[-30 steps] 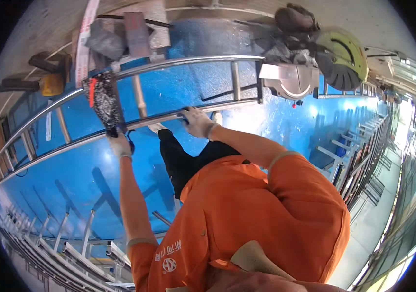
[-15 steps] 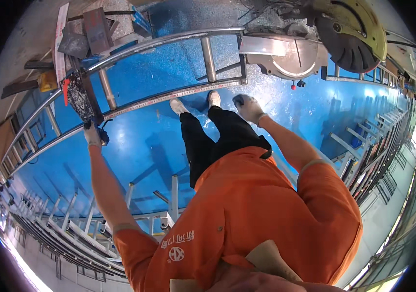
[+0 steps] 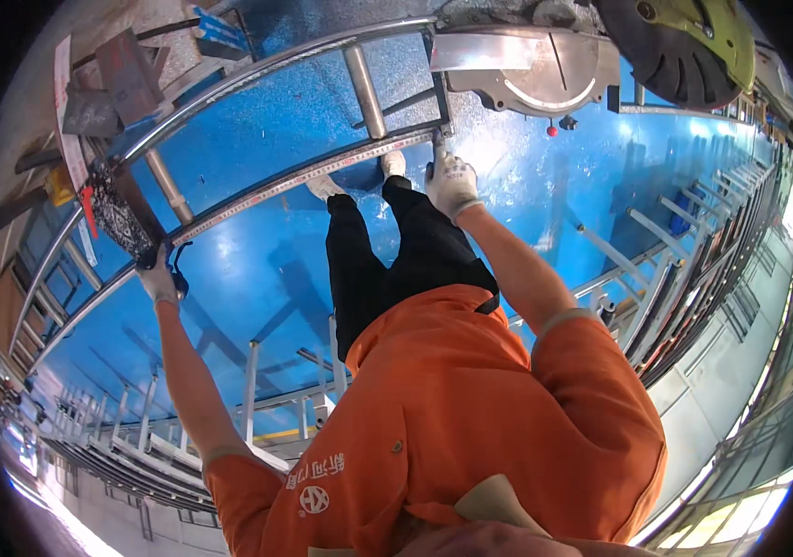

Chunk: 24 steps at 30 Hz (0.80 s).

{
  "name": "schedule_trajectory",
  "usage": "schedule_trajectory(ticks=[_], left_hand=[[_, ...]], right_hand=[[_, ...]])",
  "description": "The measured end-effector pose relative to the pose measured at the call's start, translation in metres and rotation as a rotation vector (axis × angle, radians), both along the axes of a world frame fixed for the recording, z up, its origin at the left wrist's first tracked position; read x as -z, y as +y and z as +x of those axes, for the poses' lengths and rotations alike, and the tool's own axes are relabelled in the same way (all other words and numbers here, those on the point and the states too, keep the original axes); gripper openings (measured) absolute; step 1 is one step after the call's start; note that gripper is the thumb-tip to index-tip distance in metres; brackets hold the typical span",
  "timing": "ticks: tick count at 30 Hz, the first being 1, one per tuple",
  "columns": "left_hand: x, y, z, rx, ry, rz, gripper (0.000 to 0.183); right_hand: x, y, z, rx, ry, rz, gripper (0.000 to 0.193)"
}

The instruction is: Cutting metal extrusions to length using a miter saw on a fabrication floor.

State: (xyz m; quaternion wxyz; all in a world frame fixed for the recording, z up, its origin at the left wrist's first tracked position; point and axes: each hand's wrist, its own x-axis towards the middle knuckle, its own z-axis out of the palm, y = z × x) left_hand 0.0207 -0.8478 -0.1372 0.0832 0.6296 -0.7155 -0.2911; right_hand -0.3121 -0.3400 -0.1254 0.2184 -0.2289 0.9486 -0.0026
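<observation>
A measuring tape (image 3: pixel 308 171) lies stretched along the near rail (image 3: pixel 257 195) of a raised metal frame. At the left end of the tape, my gloved left hand (image 3: pixel 157 281) is closed around a dark tape measure case (image 3: pixel 179 281), partly hidden by the fingers. It sits beside a dark, speckled metal plate (image 3: pixel 125 212) with a red handle (image 3: pixel 89 211). My gloved right hand (image 3: pixel 453 184) is at the frame's right corner. Its index finger reaches up to the rail end by the tape; the other fingers look bent, and I see nothing held in them.
A cutting saw with a large dark blade (image 3: pixel 670 58) and a round metal base (image 3: pixel 549 79) stands beyond the frame on the right. Metal offcuts (image 3: pixel 127 74) lie at the far left. Racks of long bars (image 3: pixel 684 297) stand behind me on the blue floor (image 3: pixel 545 204).
My right hand has moved up and left to the frame's right corner, its index finger now stretched out. My left hand stays at the tape's left end. The whole view has shifted slightly.
</observation>
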Motion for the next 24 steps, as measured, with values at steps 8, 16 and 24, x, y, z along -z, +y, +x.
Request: schedule_trajectory(ticks=[8,16,24], left_hand=[[-0.011,-0.019,0.007,-0.048,-0.055,0.342,0.045],[-0.041,0.010,-0.032,-0.073,-0.008,0.351,0.028],[-0.043,0.013,-0.033,-0.119,-0.047,0.343,0.027]], right_hand=[[-0.011,-0.028,0.028,0.382,-0.127,-0.201,0.062],[-0.005,-0.023,0.016,0.351,-0.056,-0.227,0.058],[-0.009,-0.046,0.037,0.407,-0.188,-0.573,0.048]])
